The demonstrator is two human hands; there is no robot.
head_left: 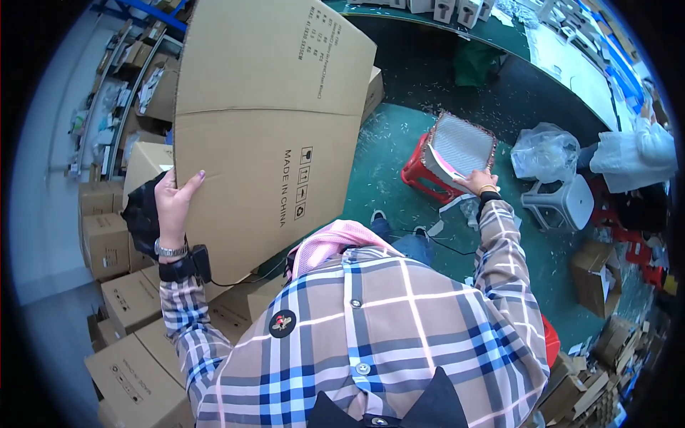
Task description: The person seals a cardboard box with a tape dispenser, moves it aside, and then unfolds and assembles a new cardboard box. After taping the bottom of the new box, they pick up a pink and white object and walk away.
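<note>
A large flattened cardboard carton (267,153) stands tilted up on my left. My left hand (180,203) is closed on its left edge, thumb across the near face and the other fingers hidden behind it. My right arm stretches out to a red plastic stool (416,171) with a grey woven seat pad (462,141) on top. My right hand (478,182) is closed at the pad's near corner, beside a white and pink strip (444,164) along its edge. The fingers' undersides do not show.
Stacked cartons (128,299) stand at my left, below shelves (118,107). A dark green workbench (514,43) curves across the far side. A white stool (560,203), a clear plastic bag (546,153) and an open box (596,278) stand to the right. A co-worker's pale sleeve (635,157) shows at far right.
</note>
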